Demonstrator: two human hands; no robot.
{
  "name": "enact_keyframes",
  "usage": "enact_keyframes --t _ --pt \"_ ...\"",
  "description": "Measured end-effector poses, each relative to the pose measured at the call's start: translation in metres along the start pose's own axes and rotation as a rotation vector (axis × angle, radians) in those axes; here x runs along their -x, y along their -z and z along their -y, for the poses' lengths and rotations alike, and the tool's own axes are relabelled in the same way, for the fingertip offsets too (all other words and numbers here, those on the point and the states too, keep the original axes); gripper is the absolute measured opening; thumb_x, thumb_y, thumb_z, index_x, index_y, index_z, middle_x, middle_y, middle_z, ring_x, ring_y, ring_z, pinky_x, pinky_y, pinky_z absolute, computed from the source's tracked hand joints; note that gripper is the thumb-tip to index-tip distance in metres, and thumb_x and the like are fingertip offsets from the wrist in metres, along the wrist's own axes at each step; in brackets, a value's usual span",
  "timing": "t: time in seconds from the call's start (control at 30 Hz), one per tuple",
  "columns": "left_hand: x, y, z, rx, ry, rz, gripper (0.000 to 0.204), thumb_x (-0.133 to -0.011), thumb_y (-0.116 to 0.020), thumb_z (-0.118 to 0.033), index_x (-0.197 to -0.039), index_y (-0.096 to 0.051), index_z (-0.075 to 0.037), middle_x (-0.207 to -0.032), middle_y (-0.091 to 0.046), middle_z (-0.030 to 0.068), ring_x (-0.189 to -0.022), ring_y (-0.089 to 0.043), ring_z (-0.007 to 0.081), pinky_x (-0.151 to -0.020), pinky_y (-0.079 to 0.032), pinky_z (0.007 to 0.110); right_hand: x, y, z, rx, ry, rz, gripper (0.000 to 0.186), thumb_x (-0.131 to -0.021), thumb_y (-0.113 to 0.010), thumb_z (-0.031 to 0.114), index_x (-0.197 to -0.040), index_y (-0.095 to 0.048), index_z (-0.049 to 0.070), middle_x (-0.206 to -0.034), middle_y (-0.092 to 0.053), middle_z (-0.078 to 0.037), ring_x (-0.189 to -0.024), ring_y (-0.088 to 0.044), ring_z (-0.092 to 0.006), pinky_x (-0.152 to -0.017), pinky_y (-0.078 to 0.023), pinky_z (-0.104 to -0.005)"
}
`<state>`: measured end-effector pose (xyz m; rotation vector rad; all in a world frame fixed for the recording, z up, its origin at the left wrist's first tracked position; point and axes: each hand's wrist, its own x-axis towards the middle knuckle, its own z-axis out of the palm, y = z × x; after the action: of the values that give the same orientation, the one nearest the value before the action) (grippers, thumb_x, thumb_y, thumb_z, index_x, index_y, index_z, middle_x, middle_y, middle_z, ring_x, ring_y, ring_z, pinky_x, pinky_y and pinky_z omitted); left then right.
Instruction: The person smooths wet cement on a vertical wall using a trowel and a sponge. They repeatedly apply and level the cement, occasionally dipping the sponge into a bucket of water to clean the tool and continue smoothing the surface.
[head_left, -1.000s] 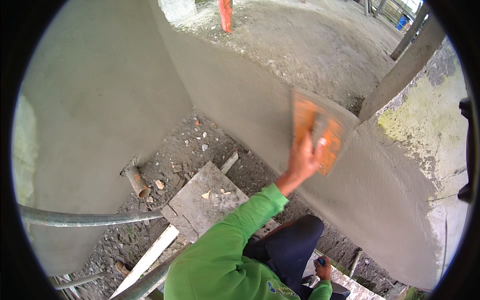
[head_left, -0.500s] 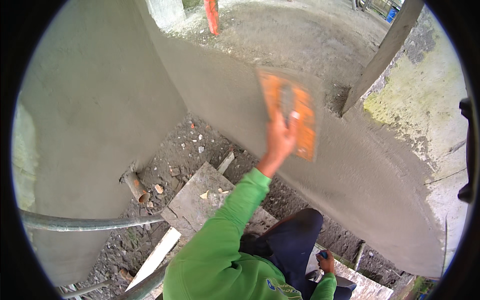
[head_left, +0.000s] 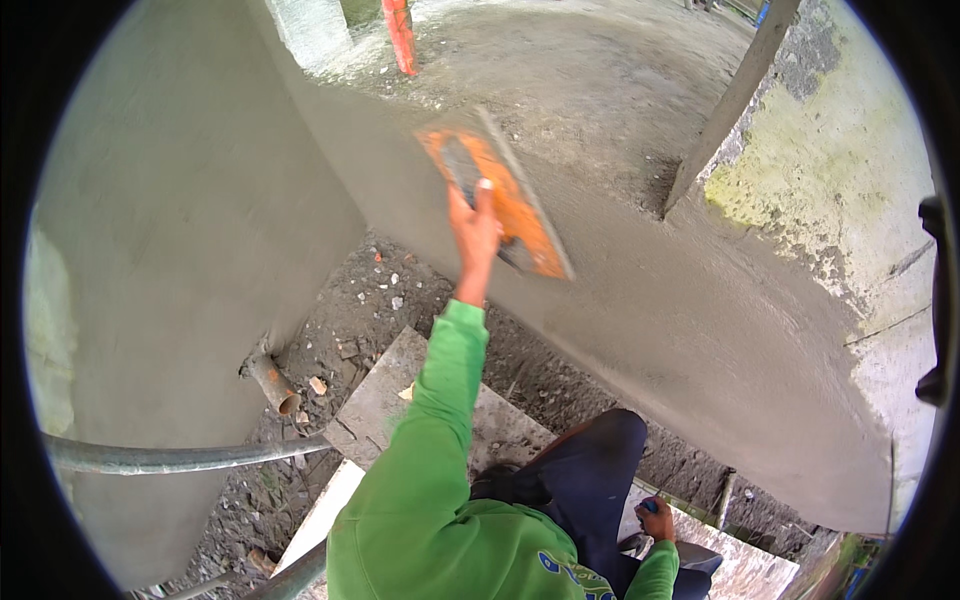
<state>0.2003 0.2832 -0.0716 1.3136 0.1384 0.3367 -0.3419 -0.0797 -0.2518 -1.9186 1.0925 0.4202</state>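
My left hand [head_left: 476, 238], reaching forward in a green sleeve, is closed around the grey handle of an orange plastering float [head_left: 512, 205]. The float lies against the wet grey plaster of the low wall [head_left: 640, 300], its far long edge near the top of that wall. Motion blurs it slightly. Low on the right, beside my dark-trousered knee, my right hand [head_left: 657, 522] is closed on a small blue handle [head_left: 649, 506]. What the handle belongs to is mostly hidden.
A tall plastered wall [head_left: 190, 200] rises at left, with a pipe stub [head_left: 275, 385] jutting from its base. A metal pole [head_left: 190, 458] crosses the lower left. Boards [head_left: 385, 385] lie over rubble under me. A concrete post [head_left: 735, 100] stands at right, an orange-red post [head_left: 399, 35] beyond.
My left hand has swept the float leftward along the low wall, and the float is now tilted differently. My right hand stays by my knee, still gripping the blue handle.
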Motion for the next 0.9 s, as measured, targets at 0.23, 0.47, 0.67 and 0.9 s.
enact_keyframes --t 0.23,0.47,0.67,0.9 --pt "0.186 -0.113 0.034 -0.414 -0.611 0.38 0.034 -0.093 -0.063 -0.018 -0.116 -0.054 0.006 -0.075 -0.063 0.0148 -0.061 -0.065 0.0301 -0.056 -0.054 0.043 0.004 0.009 0.0 0.054 -0.065 0.048 0.023 -0.079 -0.078 0.017 -0.096 -0.067 0.006 -0.075 -0.065 -0.005 -0.06 -0.061 -0.015 -0.049 -0.05 -0.0328" --pt "0.034 -0.023 0.014 -0.193 -0.456 0.024 0.027 -0.098 -0.062 -0.021 -0.113 -0.057 0.001 -0.077 -0.065 0.0162 -0.067 -0.064 0.0253 -0.064 -0.051 0.041 0.001 0.026 -0.005 0.051 -0.163 0.035 0.02 -0.078 -0.077 0.015 -0.093 -0.066 0.006 -0.07 -0.064 -0.006 -0.051 -0.058 -0.0176 -0.043 -0.047 -0.0346" --pt "-0.098 0.079 0.04 0.088 -0.009 -0.189 0.02 -0.098 -0.064 -0.022 -0.105 -0.05 -0.009 -0.066 -0.05 -0.0003 -0.046 -0.043 0.0063 -0.04 -0.036 0.025 -0.029 -0.007 -0.028 -0.046 -0.146 0.195 0.023 -0.077 -0.079 0.012 -0.095 -0.065 0.006 -0.067 -0.063 -0.007 -0.049 -0.058 -0.0187 -0.042 -0.046 -0.0346" --pt "0.026 0.026 0.054 -0.366 -0.295 0.14 0.057 -0.098 -0.06 -0.044 -0.128 -0.051 0.003 -0.111 -0.064 0.0257 -0.107 -0.063 0.037 -0.092 -0.048 0.044 -0.066 -0.014 -0.1 -0.003 -0.145 0.218 0.022 -0.091 -0.058 0.022 -0.071 -0.054 0.015 -0.057 -0.046 0.002 -0.043 -0.038 -0.0118 -0.038 -0.027 -0.0323"
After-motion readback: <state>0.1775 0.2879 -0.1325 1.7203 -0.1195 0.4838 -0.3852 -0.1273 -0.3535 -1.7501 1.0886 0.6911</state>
